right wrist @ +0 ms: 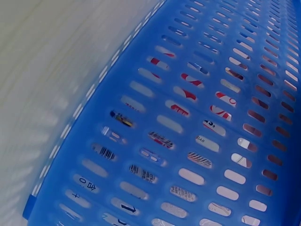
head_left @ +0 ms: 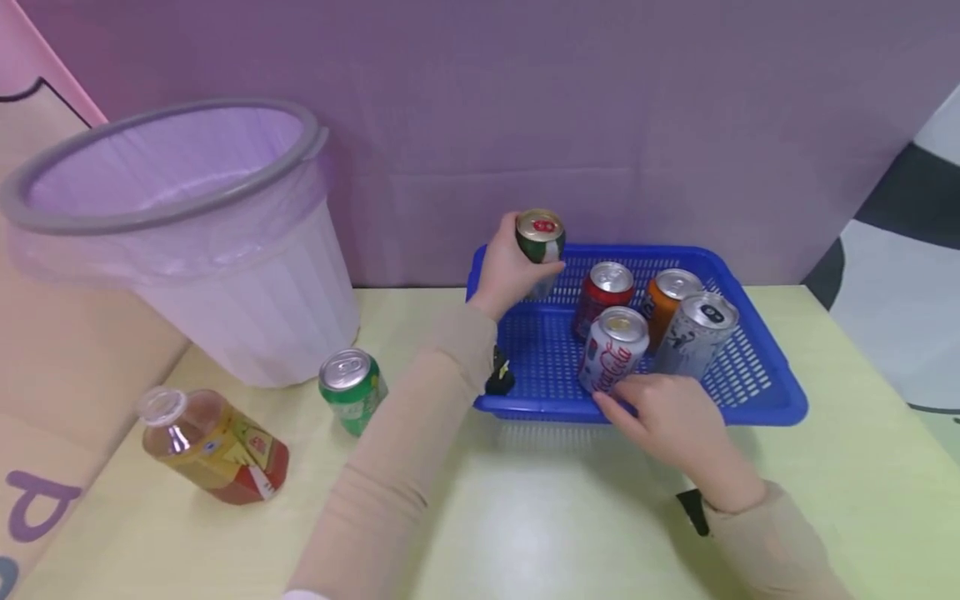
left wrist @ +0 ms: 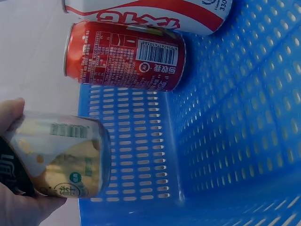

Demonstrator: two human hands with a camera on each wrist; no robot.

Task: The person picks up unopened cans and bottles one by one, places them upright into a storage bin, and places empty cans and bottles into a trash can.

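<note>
My left hand [head_left: 507, 268] grips a green-and-gold drink can [head_left: 540, 243] near the back left corner of the blue plastic basket [head_left: 787, 400]. In the left wrist view, the can's base hangs above the basket floor. Several cans stand in the basket's right half: a red can [head_left: 604, 287], a white Coca-Cola can [head_left: 617, 350], an orange can [head_left: 664, 307] and a pale patterned can [head_left: 693, 337]. At the front rim, just before the Coca-Cola can, my right hand [head_left: 669, 417] holds the basket's edge. The right wrist view shows the perforated basket wall but no fingers.
Left of the basket, a green can [head_left: 352, 392] stands on the pale table [head_left: 525, 517]. A bottle of reddish drink [head_left: 217, 446] stands farther left. Behind them is a white bin [head_left: 255, 317] with a bag liner. A purple-grey wall [head_left: 480, 125] rises behind the basket.
</note>
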